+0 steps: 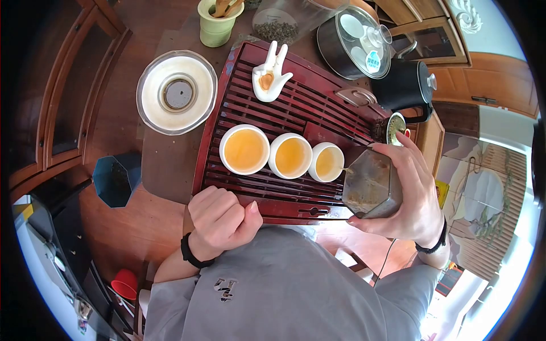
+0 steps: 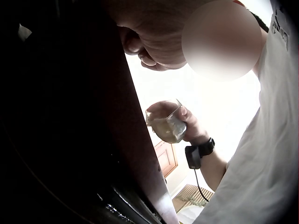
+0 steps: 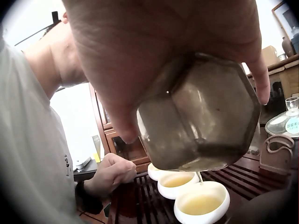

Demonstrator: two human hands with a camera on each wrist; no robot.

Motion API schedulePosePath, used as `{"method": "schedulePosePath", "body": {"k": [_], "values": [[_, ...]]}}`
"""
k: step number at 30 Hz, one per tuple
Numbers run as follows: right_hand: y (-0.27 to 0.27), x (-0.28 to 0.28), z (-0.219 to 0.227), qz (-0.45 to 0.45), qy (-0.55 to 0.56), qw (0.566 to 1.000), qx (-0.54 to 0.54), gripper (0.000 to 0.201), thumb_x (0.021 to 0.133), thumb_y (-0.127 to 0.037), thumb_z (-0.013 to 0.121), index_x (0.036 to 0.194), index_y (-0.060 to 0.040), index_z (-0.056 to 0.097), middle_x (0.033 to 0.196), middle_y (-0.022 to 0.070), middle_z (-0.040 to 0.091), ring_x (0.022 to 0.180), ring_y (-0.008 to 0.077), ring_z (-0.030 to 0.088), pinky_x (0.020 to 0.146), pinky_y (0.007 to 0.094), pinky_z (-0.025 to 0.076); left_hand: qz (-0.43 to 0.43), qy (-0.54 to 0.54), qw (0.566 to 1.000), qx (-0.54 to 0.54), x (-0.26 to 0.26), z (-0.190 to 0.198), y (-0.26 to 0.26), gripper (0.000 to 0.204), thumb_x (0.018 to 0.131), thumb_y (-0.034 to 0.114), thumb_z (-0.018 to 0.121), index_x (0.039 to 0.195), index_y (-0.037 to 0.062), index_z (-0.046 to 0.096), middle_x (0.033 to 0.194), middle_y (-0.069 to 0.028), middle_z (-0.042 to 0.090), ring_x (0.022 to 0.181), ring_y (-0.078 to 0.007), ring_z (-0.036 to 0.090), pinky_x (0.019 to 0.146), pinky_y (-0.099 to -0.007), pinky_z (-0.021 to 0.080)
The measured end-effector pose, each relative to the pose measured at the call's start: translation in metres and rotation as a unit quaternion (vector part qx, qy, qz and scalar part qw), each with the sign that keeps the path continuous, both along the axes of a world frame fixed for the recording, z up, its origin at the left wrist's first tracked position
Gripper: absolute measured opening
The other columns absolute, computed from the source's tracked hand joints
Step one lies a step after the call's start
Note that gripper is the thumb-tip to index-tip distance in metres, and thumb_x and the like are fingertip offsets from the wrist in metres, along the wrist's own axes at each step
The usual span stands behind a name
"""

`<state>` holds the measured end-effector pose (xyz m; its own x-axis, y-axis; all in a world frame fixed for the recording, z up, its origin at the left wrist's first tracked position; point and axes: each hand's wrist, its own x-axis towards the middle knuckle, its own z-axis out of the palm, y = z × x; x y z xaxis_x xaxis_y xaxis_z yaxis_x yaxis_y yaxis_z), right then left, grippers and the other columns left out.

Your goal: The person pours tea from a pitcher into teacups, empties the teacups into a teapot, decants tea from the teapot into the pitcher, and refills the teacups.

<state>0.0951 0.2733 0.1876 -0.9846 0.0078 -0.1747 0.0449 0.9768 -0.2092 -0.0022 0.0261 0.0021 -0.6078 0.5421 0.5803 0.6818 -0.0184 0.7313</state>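
Note:
My right hand (image 1: 418, 190) grips a faceted clear glass pitcher (image 1: 369, 184) at the right end of the tea tray, thumb and fingers spread around its sides. The pitcher is tilted, and a thin stream of tea runs from its lip into the right-hand white cup (image 3: 201, 217). In line to the left stand a middle cup (image 1: 291, 174) and a larger left cup (image 1: 223, 160), both holding amber tea. My left hand (image 1: 223, 219) is curled in a fist at the front edge of the tray, holding nothing.
The slatted red-brown tea tray (image 1: 239, 116) carries a white hand-shaped figurine (image 1: 273, 77). To its left lies a round pale dish (image 1: 151, 94). Behind stand a green pot (image 1: 216, 31), a glass-lidded steel pot (image 1: 335, 48) and a black kettle (image 1: 401, 85).

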Motion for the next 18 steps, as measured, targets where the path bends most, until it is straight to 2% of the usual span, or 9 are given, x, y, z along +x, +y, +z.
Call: {"method": "schedulePosePath", "body": {"k": [4,6,7,9,10,12,14,16,18], "values": [[0.002,-0.001,-0.001,-0.004,-0.005,1.000,-0.016,0.093,0.055,-0.034,0.096,0.128,0.0048,0.055,0.112,0.0201,0.066,0.105,0.0380,0.067,0.108,0.0584,0.042,-0.002,-0.001,1.000,-0.001,0.000,0.000,0.000,0.037,0.073,-0.001,0.068,0.055,0.0091,0.038,0.054,-0.0031,0.034,0.044,-0.0209,0.033,0.044,-0.0328,0.025],[0.006,-0.002,0.001,-0.034,-0.025,0.997,-0.069,0.093,0.057,-0.027,0.096,0.132,0.0022,0.051,0.119,0.0188,0.065,0.109,0.0353,0.067,0.107,0.0524,0.046,-0.003,0.002,1.000,-0.001,-0.001,0.000,0.000,0.037,0.073,-0.001,0.069,0.055,0.0092,0.038,0.054,-0.0032,0.034,0.044,-0.0209,0.033,0.044,-0.0328,0.025],[0.006,-0.003,-0.001,-0.034,-0.024,0.997,-0.068,0.093,0.057,-0.027,0.096,0.132,0.0022,0.051,0.119,0.0188,0.065,0.109,0.0353,0.067,0.107,0.0524,0.046,-0.005,0.003,1.000,-0.002,0.000,0.000,0.000,0.037,0.073,-0.001,0.069,0.055,0.0092,0.038,0.054,-0.0033,0.034,0.044,-0.0209,0.033,0.044,-0.0327,0.025],[0.008,-0.002,-0.010,-0.143,0.017,0.965,-0.218,0.091,0.060,-0.017,0.094,0.137,-0.0011,0.048,0.125,0.0170,0.063,0.115,0.0309,0.065,0.105,0.0435,0.049,-0.005,0.003,1.000,-0.003,0.000,0.000,0.000,0.037,0.073,-0.001,0.069,0.055,0.0092,0.038,0.054,-0.0033,0.034,0.044,-0.0209,0.034,0.044,-0.0327,0.025],[0.010,-0.003,-0.014,-0.143,0.018,0.965,-0.219,0.091,0.060,-0.017,0.094,0.137,-0.0011,0.048,0.125,0.0170,0.063,0.115,0.0309,0.065,0.105,0.0435,0.049,-0.005,0.003,1.000,-0.004,0.000,0.000,0.000,0.037,0.073,-0.001,0.069,0.055,0.0092,0.038,0.054,-0.0034,0.034,0.044,-0.0209,0.034,0.044,-0.0327,0.025],[0.018,-0.013,-0.021,-0.097,0.073,0.966,-0.229,0.095,0.058,-0.009,0.089,0.139,0.0012,0.042,0.137,0.0191,0.055,0.125,0.0250,0.057,0.107,0.0393,0.046,-0.005,0.005,1.000,-0.006,0.000,0.000,0.000,0.037,0.073,-0.001,0.069,0.055,0.0092,0.039,0.054,-0.0033,0.034,0.044,-0.0209,0.034,0.044,-0.0327,0.025],[0.020,-0.030,-0.022,-0.078,0.102,0.961,-0.244,0.092,0.059,-0.009,0.088,0.139,0.0010,0.043,0.139,0.0177,0.053,0.123,0.0258,0.058,0.105,0.0393,0.047,-0.005,0.008,1.000,-0.008,0.000,0.000,0.000,0.037,0.073,-0.001,0.069,0.055,0.0091,0.039,0.054,-0.0032,0.034,0.044,-0.0209,0.034,0.044,-0.0328,0.025],[0.021,-0.044,-0.013,-0.015,0.128,0.992,-0.008,0.090,0.060,-0.010,0.086,0.139,-0.0002,0.044,0.134,0.0159,0.055,0.118,0.0251,0.059,0.103,0.0384,0.047,-0.001,0.003,1.000,-0.004,0.000,0.000,0.001,0.036,0.072,-0.001,0.069,0.055,0.0090,0.039,0.054,-0.0033,0.034,0.044,-0.0209,0.034,0.044,-0.0328,0.026],[0.017,-0.053,-0.018,-0.055,0.141,0.988,-0.013,0.086,0.061,-0.011,0.086,0.137,-0.0016,0.047,0.127,0.0134,0.058,0.114,0.0246,0.059,0.100,0.0376,0.048,-0.005,0.003,1.000,-0.002,0.001,0.001,0.000,0.036,0.073,-0.003,0.067,0.056,0.0080,0.038,0.054,-0.0042,0.036,0.043,-0.0218,0.034,0.044,-0.0334,0.025]]}}
